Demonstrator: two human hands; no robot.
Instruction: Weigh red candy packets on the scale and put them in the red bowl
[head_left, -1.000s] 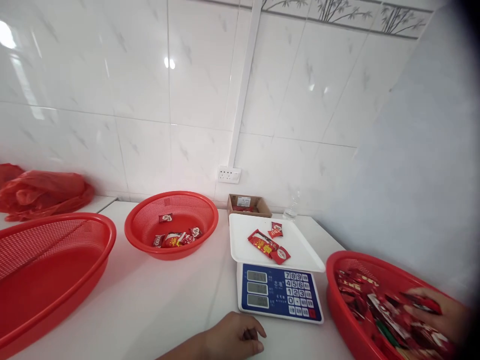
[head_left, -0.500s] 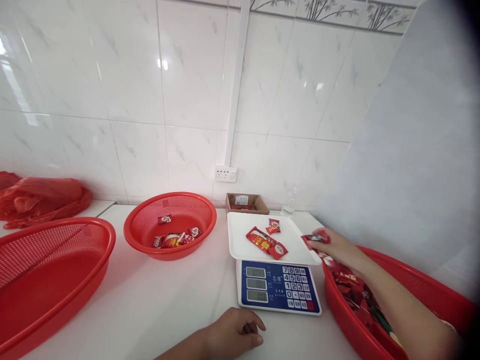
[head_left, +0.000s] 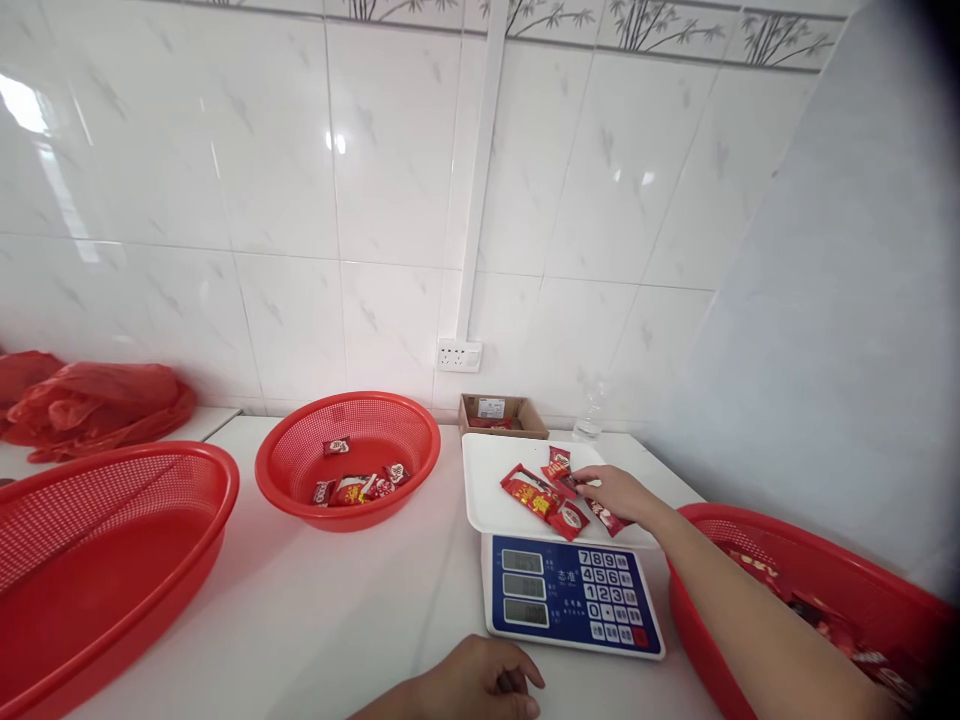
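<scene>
My right hand (head_left: 616,492) is over the white tray (head_left: 484,500) of a digital scale (head_left: 559,592). Its fingertips are closed on a small dark red snack packet (head_left: 568,486), partly hidden by the fingers. Beneath the hand lies another red packet (head_left: 606,517). A larger red and yellow packet (head_left: 531,492) and smaller red packets (head_left: 571,520) share the tray. My left hand (head_left: 480,682) rests on the table in front of the scale, loosely curled, thumb and forefinger apart, with nothing visible in it.
A red basket (head_left: 694,610) with many packets stands to the right. Left of the scale, a round red basket (head_left: 274,490) holds several packets. Another red basket (head_left: 217,530) is at far left, near red plastic bags (head_left: 105,405). Behind the scale are a cardboard box (head_left: 470,425) and a clear bottle (head_left: 589,420).
My right hand has moved left from above the right basket's rim onto the scale tray, with packets. One more packet lies on the tray's right side. My left hand stays by the scale.
</scene>
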